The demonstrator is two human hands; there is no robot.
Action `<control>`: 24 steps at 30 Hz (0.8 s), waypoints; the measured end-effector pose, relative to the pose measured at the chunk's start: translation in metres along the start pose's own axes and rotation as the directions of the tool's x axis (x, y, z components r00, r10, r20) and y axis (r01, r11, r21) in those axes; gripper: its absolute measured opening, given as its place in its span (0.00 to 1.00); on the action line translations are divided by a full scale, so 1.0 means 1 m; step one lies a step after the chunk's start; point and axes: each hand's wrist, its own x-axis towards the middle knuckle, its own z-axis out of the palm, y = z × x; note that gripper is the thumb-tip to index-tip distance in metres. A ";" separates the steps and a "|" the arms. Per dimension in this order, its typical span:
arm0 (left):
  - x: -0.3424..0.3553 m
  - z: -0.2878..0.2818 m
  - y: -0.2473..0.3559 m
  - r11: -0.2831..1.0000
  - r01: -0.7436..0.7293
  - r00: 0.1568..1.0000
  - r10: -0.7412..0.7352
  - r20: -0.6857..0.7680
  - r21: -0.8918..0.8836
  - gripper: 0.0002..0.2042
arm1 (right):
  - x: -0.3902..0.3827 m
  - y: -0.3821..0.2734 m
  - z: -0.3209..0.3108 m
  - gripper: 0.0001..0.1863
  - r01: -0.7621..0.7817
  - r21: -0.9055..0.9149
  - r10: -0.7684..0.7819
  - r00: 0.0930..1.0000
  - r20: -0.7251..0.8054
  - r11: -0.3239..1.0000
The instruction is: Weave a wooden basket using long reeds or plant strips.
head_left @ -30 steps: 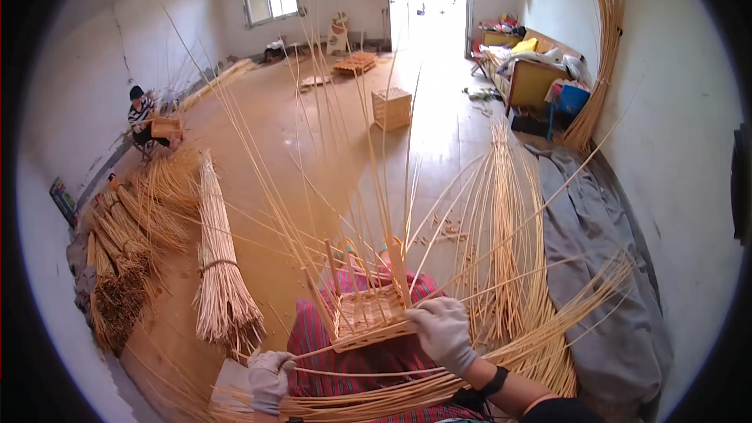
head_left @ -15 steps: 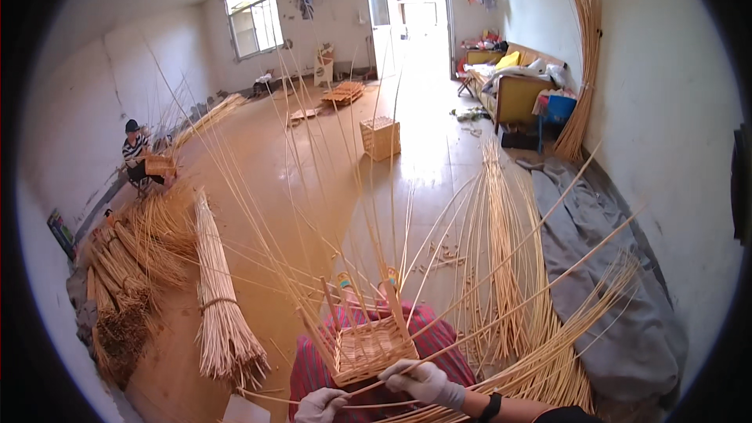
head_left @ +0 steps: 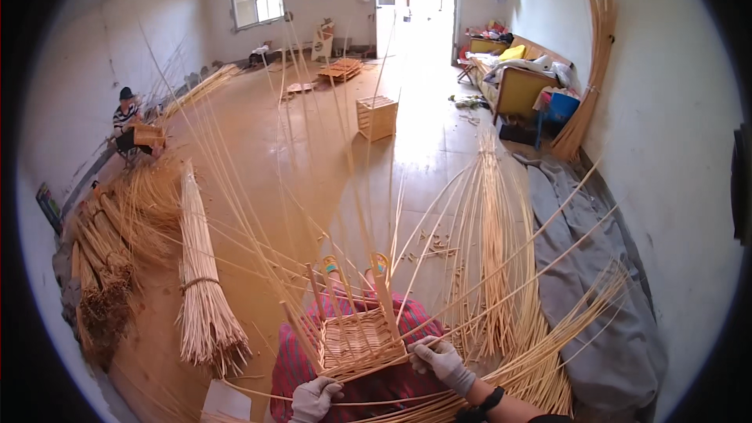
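A weaving workshop: bundled canes (head_left: 205,298), an unfinished basket (head_left: 356,338), apparently woven panels (head_left: 340,70) beyond.

both gloved hands low and apart, right set higher than left
the left hand (head_left: 316,399) sits near the lower edge, fingers curled and pointing right, its forearm out of view; whether its fingertips meet is hard to tell. the right hand (head_left: 440,362) reaches up and leftward, thumb and fingers drawn together in a pinch, with the right wrist (head_left: 464,382) and bare right forearm (head_left: 511,408) slanting in from the lower right.
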 end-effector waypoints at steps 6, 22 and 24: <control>0.020 -0.004 0.003 1.000 -0.002 0.991 0.002 0.130 0.000 0.13 | -0.007 -0.006 -0.007 0.09 0.062 -0.021 -0.065 0.990 -0.125 0.998; 0.005 0.002 -0.006 0.945 0.144 0.984 -0.105 0.143 -0.294 0.13 | -0.007 -0.006 -0.003 0.10 0.076 -0.079 -0.082 0.994 -0.071 0.994; 0.012 0.006 -0.011 0.925 0.158 0.984 -0.118 0.135 -0.344 0.13 | -0.009 -0.006 -0.003 0.10 0.093 -0.043 -0.096 0.991 -0.097 0.995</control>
